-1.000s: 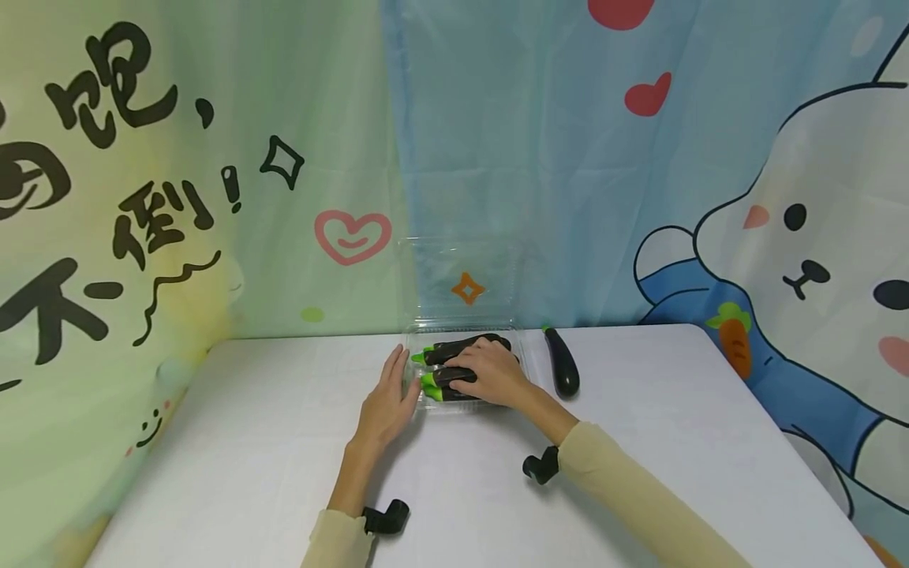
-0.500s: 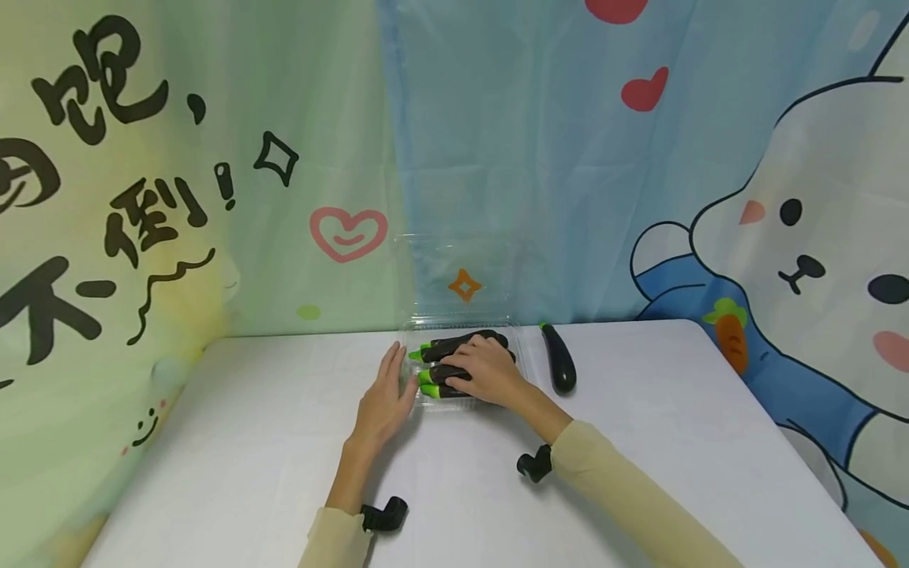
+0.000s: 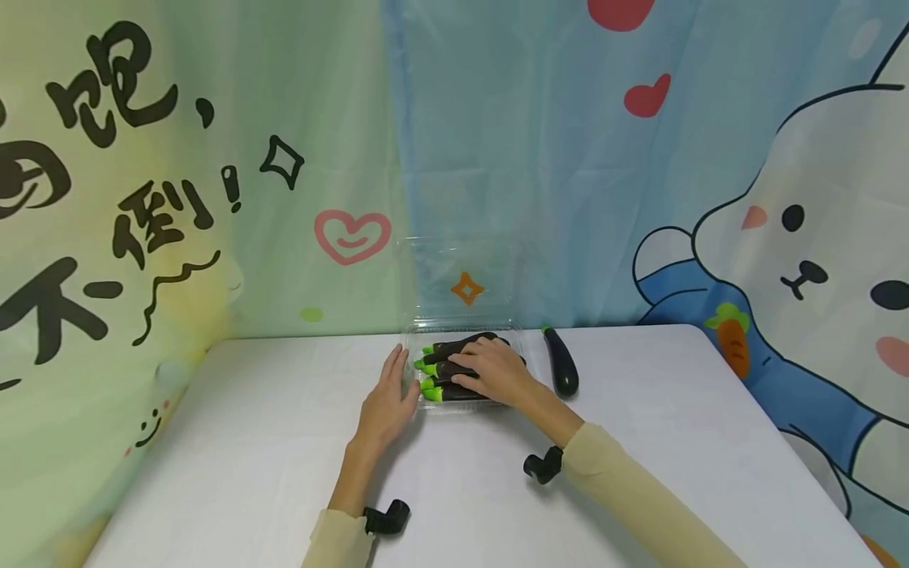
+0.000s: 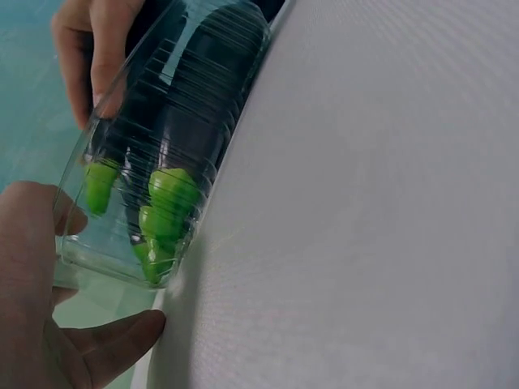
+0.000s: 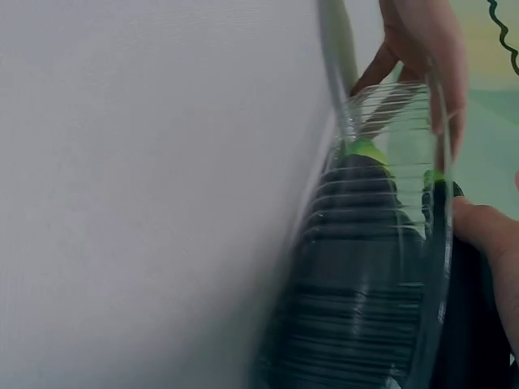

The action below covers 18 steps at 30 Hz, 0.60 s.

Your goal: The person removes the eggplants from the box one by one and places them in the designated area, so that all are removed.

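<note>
Eggplants (image 3: 458, 345), dark and glossy with bright green stem ends, are laid side by side in a clear container (image 4: 113, 274), their green ends pointed toward the left. Smooth, elongated bodies are shown, some partly covered by the fingers. One held eggplant (image 3: 446, 368) near the middle of the container is pinched by the right hand (image 3: 500, 375), whose fingers are bent over it, with the thumb on the near side. The left hand (image 3: 387, 406) is placed at the container's left end; its fingers are extended and spread from the thumb, the end wall is touched, and nothing is gripped.

The container is made of thin, transparent, shiny material. Its sides are scored with close parallel ridges, by which the dark skins are broken into stripes in both wrist views, and its corners are rounded. A see-through lid (image 3: 461, 260) is raised upright behind it.

Just beside the container on the right, a lone eggplant (image 3: 562, 363) is set on the table (image 3: 248, 457), its plump end turned toward the person. The table is covered in white, with a fine weave shown close up. Each wrist is fitted with a small black device (image 3: 387, 517), next to a pale yellow sleeve (image 3: 646, 497). Beyond, a softly creased backdrop (image 3: 469, 118) is printed with hearts, lettering and a white cartoon animal (image 3: 838, 173).
</note>
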{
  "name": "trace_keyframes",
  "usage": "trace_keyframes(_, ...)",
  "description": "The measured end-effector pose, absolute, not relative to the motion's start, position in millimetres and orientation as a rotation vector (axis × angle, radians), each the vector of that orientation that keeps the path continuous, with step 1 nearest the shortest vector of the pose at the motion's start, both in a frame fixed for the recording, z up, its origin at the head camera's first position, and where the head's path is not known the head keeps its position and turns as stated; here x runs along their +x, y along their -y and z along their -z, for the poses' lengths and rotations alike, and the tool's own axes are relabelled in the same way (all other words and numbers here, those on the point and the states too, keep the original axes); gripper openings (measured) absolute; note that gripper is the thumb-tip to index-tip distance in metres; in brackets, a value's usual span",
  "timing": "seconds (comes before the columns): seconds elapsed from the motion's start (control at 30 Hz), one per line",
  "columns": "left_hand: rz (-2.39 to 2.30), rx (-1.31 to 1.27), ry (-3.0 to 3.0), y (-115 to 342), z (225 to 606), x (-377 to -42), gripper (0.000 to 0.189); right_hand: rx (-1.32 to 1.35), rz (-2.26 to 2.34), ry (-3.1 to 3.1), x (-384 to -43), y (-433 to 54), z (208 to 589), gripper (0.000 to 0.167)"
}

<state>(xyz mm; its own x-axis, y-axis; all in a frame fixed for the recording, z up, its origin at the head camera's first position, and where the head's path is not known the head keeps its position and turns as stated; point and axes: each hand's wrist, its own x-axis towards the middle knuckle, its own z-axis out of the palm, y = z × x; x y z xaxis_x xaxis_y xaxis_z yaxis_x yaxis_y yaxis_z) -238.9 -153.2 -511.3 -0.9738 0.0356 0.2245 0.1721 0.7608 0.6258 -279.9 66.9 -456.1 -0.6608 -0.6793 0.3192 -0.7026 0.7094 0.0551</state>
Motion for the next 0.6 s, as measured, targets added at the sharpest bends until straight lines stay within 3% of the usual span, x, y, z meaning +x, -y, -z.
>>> trace_keyframes(0.6,0.98,-0.145,2.758,152,509,-237,0.059,0.91,-0.249,2.563,-267,-92,450,0.04)
